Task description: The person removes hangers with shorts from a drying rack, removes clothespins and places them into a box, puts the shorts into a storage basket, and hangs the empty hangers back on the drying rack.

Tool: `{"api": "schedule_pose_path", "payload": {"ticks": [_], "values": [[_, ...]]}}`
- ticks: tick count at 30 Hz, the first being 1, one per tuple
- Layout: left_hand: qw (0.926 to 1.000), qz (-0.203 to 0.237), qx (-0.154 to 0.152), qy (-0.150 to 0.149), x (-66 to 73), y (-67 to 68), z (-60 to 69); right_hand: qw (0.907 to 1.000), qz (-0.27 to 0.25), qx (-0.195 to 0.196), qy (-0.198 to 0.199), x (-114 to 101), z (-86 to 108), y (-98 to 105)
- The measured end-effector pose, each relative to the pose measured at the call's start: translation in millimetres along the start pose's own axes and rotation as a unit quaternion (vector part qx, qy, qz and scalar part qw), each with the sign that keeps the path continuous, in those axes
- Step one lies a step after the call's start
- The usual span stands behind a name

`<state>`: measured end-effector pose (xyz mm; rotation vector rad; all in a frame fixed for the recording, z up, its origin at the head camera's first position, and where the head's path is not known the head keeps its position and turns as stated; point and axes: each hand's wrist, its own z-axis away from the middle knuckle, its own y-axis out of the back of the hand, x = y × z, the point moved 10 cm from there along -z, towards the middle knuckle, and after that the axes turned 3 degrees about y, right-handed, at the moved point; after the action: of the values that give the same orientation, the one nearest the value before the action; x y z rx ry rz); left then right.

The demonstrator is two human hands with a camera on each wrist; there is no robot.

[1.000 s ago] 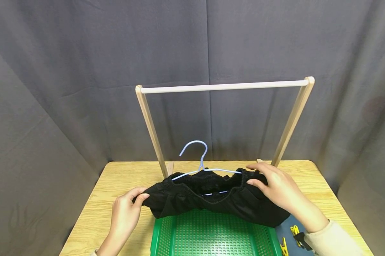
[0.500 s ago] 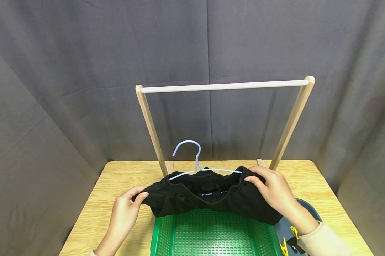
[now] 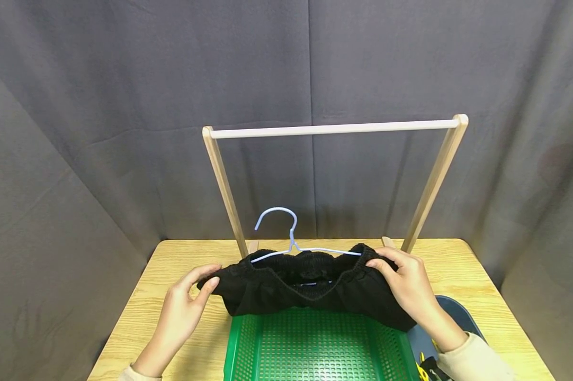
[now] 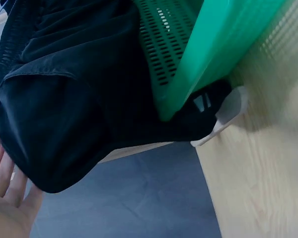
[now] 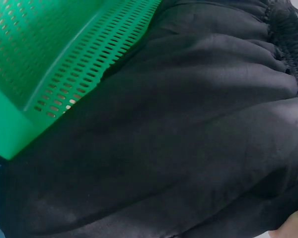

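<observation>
A black garment with a gathered elastic waistband is stretched sideways between both hands in the head view. A light blue hanger sits inside its waist opening, hook upward and pointing left. My left hand holds the garment's left end between thumb and fingers; in the left wrist view its fingers lie along the cloth's edge. The right hand pinches the waistband at the right end. Black cloth fills most of the right wrist view. The hanger's arm ends are hidden in the cloth.
A green perforated basket stands below the garment. Behind it rises a wooden rack with a white bar. At the right, a dark blue container with yellow clips is partly behind the right forearm. Grey curtains surround the table.
The hanger has shifted left within the head view, and the garment has risen slightly. My right hand has moved a little left, and the left hand's thumb and fingers have spread somewhat.
</observation>
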<state>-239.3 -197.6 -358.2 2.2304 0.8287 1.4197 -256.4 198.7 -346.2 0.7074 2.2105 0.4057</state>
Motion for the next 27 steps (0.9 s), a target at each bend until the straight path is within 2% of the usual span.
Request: {"api": "schedule_pose_path", "payload": {"ticks": [3, 6, 13, 16, 20, 27], "values": [[0.9992, 0.004, 0.006, -0.038, 9.3, 4.1, -4.2, 1.0000, 0.000, 0.003, -0.009, 0.6, -0.1, 0.7], [0.9983, -0.007, 0.002, -0.058, 17.6, 6.0, -8.3, 0.9999, -0.003, 0.005, -0.015, 0.5, -0.4, 1.0], [0.9947, -0.042, -0.063, -0.070, 35.3, -7.2, -18.5, 0.9994, -0.014, 0.003, -0.032, 1.3, -0.7, 0.0], [0.9920, -0.053, -0.075, -0.086, 42.8, -12.5, -21.4, 0.9993, -0.015, 0.009, -0.034, 1.2, -0.7, 1.2], [0.9907, -0.061, -0.067, -0.102, 49.5, -16.3, -24.3, 0.9993, -0.008, 0.022, -0.029, 0.3, 0.6, 3.5], [0.9904, -0.063, -0.033, -0.118, 58.5, -18.8, -28.9, 0.9995, 0.004, 0.030, -0.002, -5.0, 1.4, 5.2]]}}
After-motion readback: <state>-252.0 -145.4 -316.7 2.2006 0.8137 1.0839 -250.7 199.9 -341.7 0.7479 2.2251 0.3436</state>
